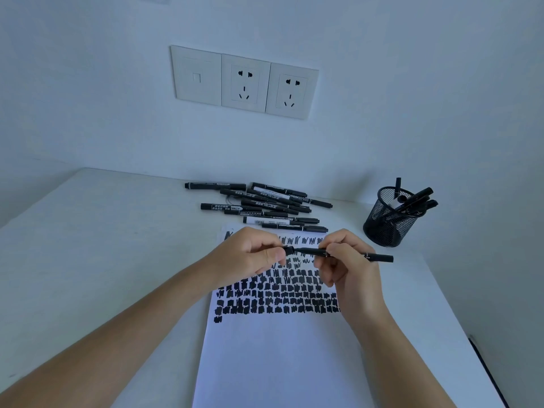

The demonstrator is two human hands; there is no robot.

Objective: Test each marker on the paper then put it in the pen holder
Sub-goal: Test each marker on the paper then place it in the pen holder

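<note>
A black marker (379, 257) lies level in the air above the white paper (276, 348). My right hand (347, 266) grips its barrel. My left hand (250, 254) pinches the cap (289, 250) at the marker's left end; I cannot tell whether the cap is on or just off. Rows of black test scribbles cover the paper's upper half. Behind the paper lies a pile of several black markers (265, 204). A black mesh pen holder (390, 219) with several markers in it stands at the right.
The white table (103, 245) meets a white wall with three socket plates (244, 82) at the back. The table's right edge runs close beside the paper, with a dark strip (485, 369) beyond it.
</note>
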